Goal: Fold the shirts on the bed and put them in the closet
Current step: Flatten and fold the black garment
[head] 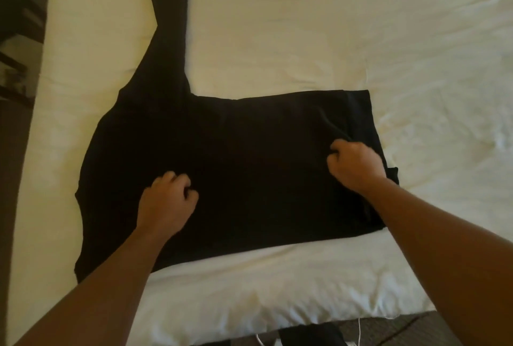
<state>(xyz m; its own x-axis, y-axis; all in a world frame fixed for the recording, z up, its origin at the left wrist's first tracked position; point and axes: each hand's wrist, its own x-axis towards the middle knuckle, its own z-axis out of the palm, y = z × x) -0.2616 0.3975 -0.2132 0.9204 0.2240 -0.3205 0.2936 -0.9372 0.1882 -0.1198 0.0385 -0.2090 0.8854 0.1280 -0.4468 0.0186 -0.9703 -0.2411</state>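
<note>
A black long-sleeved shirt (249, 168) lies flat across the white bed (305, 40). One sleeve stretches away toward the far edge at the upper left. The other side of the shirt appears folded in over the body. My left hand (168, 201) rests on the near left part of the shirt, fingers curled and pinching the cloth. My right hand (356, 164) sits on the right part of the shirt, fingers closed on a ridge of fabric that puckers just above it.
The bed's left edge meets a dark floor and dark wooden furniture (16, 40). At the near edge lie a dark item (311, 336) and a white cable (359, 331) on the floor. White sheet surrounds the shirt on the right and far sides.
</note>
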